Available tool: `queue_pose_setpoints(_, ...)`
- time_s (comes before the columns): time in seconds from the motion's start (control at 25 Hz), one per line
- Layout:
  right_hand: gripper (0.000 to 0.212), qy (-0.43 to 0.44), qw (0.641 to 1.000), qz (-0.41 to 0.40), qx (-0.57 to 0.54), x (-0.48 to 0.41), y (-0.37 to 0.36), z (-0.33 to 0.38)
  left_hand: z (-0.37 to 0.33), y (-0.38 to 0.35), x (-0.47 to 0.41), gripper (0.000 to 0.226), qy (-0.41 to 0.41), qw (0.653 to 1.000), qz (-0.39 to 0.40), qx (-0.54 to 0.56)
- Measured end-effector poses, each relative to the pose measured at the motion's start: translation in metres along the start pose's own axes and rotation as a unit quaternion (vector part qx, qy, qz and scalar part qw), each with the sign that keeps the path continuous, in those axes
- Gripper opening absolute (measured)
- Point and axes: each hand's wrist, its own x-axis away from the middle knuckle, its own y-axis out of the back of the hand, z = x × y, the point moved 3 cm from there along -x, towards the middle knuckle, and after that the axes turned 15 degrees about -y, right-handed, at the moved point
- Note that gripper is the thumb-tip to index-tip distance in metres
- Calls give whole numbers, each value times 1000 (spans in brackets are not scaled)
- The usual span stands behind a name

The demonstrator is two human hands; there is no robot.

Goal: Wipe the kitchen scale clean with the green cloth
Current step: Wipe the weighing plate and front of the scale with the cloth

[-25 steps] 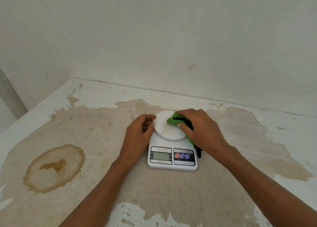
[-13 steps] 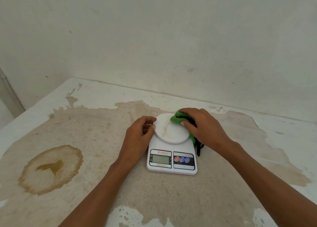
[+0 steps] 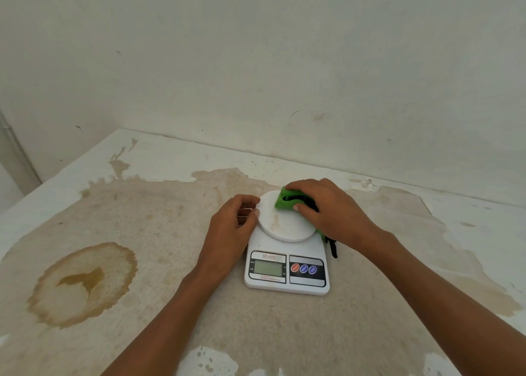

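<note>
A white kitchen scale [image 3: 286, 270] with a grey display and three round buttons stands on the stained surface. Its round white platform [image 3: 280, 223] carries a faint brown smear. My right hand [image 3: 330, 212] presses a bunched green cloth [image 3: 283, 200] with black trim onto the platform's far right part; a black strip of the cloth hangs down at the scale's right side. My left hand [image 3: 232, 225] grips the scale's left side, thumb against the platform's rim.
The worn tabletop [image 3: 170, 233] has brown stains, with a ring-shaped stain [image 3: 82, 284] at the left. White walls [image 3: 284, 77] close the back and left. A grey pipe [image 3: 17, 153] runs down the far left.
My right hand with the green cloth has slid a little toward the platform's far edge. The left hand keeps its hold on the scale. The camera has tilted slightly.
</note>
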Motion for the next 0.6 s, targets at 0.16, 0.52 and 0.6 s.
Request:
queue_pose_setpoints(0.16, 37, 69, 994, 90, -5, 20, 9, 0, -1, 0, 0, 21, 0, 1000, -1, 9)
queue_pose_setpoints(0.52, 37, 60, 995, 77, 13, 35, 12, 2, -2, 1, 1, 22, -1, 1000, -9, 10)
queue_pose_setpoints(0.6, 36, 20, 998, 55, 20, 23, 14, -7, -1, 0, 1, 23, -2, 1000, -10, 6)
